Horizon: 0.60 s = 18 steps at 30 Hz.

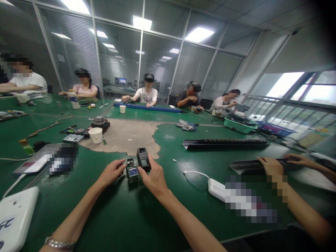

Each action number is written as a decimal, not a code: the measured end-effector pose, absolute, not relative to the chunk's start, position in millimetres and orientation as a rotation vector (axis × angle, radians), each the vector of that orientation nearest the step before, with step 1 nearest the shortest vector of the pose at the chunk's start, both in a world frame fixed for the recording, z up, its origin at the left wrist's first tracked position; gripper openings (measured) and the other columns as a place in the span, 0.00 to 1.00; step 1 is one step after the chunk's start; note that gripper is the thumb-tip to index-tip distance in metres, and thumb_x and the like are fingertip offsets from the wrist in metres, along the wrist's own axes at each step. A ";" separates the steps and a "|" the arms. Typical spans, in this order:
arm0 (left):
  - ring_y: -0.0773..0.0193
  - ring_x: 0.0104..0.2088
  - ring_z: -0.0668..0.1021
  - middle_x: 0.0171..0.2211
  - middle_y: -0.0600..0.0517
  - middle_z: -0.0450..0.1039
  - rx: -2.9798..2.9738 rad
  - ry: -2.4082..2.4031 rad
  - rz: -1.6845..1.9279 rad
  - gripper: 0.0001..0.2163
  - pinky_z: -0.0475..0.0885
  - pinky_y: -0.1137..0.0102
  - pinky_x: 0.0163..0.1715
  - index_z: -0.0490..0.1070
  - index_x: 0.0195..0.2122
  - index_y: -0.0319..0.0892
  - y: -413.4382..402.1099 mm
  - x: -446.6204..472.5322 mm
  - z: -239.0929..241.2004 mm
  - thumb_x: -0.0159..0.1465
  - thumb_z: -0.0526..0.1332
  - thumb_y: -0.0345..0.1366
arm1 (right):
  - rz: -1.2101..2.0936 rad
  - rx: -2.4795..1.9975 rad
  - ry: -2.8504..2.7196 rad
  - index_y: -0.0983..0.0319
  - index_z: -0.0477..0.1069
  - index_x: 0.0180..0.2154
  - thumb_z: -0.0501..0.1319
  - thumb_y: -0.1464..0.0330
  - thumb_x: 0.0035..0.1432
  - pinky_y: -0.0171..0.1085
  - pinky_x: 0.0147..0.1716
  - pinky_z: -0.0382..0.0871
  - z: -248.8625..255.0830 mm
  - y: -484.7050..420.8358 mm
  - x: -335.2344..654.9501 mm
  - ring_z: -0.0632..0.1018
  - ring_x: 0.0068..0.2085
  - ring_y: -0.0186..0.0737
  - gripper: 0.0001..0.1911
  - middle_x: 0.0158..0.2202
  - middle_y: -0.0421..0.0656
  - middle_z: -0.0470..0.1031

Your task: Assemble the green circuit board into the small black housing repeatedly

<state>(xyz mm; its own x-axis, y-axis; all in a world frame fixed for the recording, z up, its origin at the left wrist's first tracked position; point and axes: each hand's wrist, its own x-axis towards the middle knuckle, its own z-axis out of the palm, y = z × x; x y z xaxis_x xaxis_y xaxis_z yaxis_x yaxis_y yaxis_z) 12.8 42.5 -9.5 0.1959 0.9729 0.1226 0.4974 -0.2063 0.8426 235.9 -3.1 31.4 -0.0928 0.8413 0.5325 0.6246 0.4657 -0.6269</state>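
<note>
Between my hands a small module with a green circuit board and a bluish display (132,172) stands on the green table. My left hand (111,173) is at its left edge with fingers bent and slightly apart; whether the fingertips touch the board I cannot tell. In my right hand (154,176) is a dark grey plastic housing (142,157) with a window-like cutout, tilted just behind and right of the board. The right thumb is on its near side, close to the board, and the other fingers are partly hidden behind the housing.
Ahead lies a bare worn patch (123,134) with a paper cup (96,135) and electronic parts. To the right are a long black channel (225,144), a white power bank (216,189) and a co-worker's hands (271,168) on a dark strip. A white device (19,213) lies left.
</note>
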 end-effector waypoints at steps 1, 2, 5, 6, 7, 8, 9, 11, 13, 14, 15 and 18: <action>0.57 0.38 0.77 0.44 0.45 0.76 1.831 1.391 0.893 0.25 0.71 0.64 0.40 0.69 0.56 0.39 42.0 13.1 -8.7 0.62 0.54 0.49 | 0.293 -1.263 -1.807 0.65 0.53 0.63 0.61 0.66 0.57 0.44 0.53 0.66 28.7 -2.4 242.6 0.72 0.54 0.49 0.35 0.54 0.53 0.70; 0.56 0.38 0.77 0.43 0.45 0.76 1.864 1.409 0.876 0.25 0.71 0.64 0.41 0.69 0.56 0.40 41.5 13.5 -7.8 0.63 0.54 0.49 | 0.290 -1.285 -1.807 0.65 0.52 0.63 0.61 0.66 0.56 0.43 0.52 0.66 24.8 -2.2 248.7 0.73 0.53 0.48 0.36 0.53 0.53 0.71; 0.55 0.41 0.76 0.44 0.45 0.76 1.977 1.460 0.828 0.24 0.69 0.63 0.44 0.70 0.55 0.40 40.8 13.9 -5.8 0.64 0.52 0.49 | 0.283 -1.350 -1.800 0.66 0.52 0.64 0.61 0.67 0.56 0.43 0.51 0.67 9.0 -2.9 261.7 0.74 0.52 0.49 0.37 0.53 0.53 0.71; 0.55 0.42 0.76 0.44 0.45 0.75 2.004 1.468 0.822 0.24 0.68 0.63 0.45 0.70 0.55 0.40 40.8 13.9 -5.7 0.64 0.52 0.49 | 0.281 -1.371 -1.796 0.66 0.53 0.63 0.61 0.67 0.55 0.44 0.52 0.67 3.5 -3.3 264.3 0.73 0.53 0.50 0.37 0.53 0.54 0.71; 0.55 0.42 0.76 0.45 0.45 0.75 2.020 1.472 0.821 0.24 0.68 0.63 0.45 0.70 0.55 0.40 41.0 13.7 -5.8 0.64 0.52 0.49 | 0.284 -1.389 -1.796 0.67 0.53 0.63 0.61 0.66 0.55 0.45 0.52 0.67 -1.5 -3.7 266.2 0.72 0.54 0.50 0.36 0.54 0.55 0.70; 0.55 0.43 0.76 0.46 0.45 0.75 2.028 1.472 0.819 0.24 0.68 0.64 0.45 0.69 0.55 0.40 41.3 13.6 -6.0 0.64 0.52 0.48 | 0.288 -1.401 -1.796 0.67 0.54 0.63 0.62 0.66 0.55 0.45 0.53 0.66 -5.7 -3.9 267.5 0.72 0.55 0.51 0.36 0.55 0.55 0.69; 0.56 0.43 0.76 0.46 0.45 0.75 2.029 1.468 0.815 0.24 0.68 0.64 0.45 0.69 0.56 0.40 41.6 13.4 -6.3 0.64 0.52 0.48 | 0.294 -1.405 -1.799 0.68 0.54 0.62 0.61 0.66 0.55 0.46 0.54 0.65 -9.1 -4.0 268.4 0.71 0.56 0.51 0.36 0.55 0.56 0.69; 0.57 0.42 0.76 0.46 0.46 0.75 2.021 1.465 0.806 0.24 0.68 0.65 0.44 0.68 0.57 0.41 41.9 13.3 -6.5 0.64 0.53 0.48 | 0.304 -1.396 -1.807 0.69 0.55 0.62 0.62 0.65 0.55 0.47 0.56 0.63 -13.2 -4.2 269.5 0.69 0.58 0.51 0.36 0.57 0.56 0.67; 0.57 0.41 0.76 0.45 0.46 0.75 2.013 1.467 0.798 0.24 0.68 0.66 0.43 0.67 0.57 0.41 41.7 13.4 -6.1 0.64 0.53 0.47 | 0.303 -1.382 -1.798 0.70 0.54 0.62 0.63 0.65 0.54 0.47 0.59 0.60 -14.8 -4.4 269.7 0.66 0.60 0.52 0.38 0.59 0.57 0.64; 0.58 0.40 0.76 0.45 0.46 0.75 2.009 1.468 0.796 0.24 0.68 0.66 0.42 0.67 0.57 0.41 41.5 13.5 -5.7 0.64 0.53 0.47 | 0.303 -1.377 -1.785 0.70 0.52 0.63 0.63 0.64 0.53 0.48 0.59 0.59 -15.1 -4.6 269.6 0.65 0.61 0.52 0.40 0.60 0.57 0.62; 0.58 0.40 0.76 0.44 0.46 0.75 2.008 1.468 0.796 0.24 0.68 0.66 0.42 0.67 0.57 0.41 41.2 13.6 -5.4 0.64 0.53 0.47 | 0.307 -1.374 -1.771 0.70 0.51 0.64 0.64 0.63 0.53 0.47 0.59 0.58 -15.1 -4.9 269.3 0.64 0.61 0.52 0.42 0.60 0.57 0.62; 0.59 0.38 0.75 0.42 0.47 0.74 2.020 1.469 0.807 0.23 0.68 0.67 0.41 0.68 0.56 0.40 40.6 13.8 -5.1 0.64 0.53 0.47 | 0.326 -1.369 -1.758 0.70 0.51 0.64 0.63 0.63 0.54 0.47 0.58 0.60 -14.5 -6.1 268.0 0.66 0.60 0.51 0.40 0.59 0.57 0.63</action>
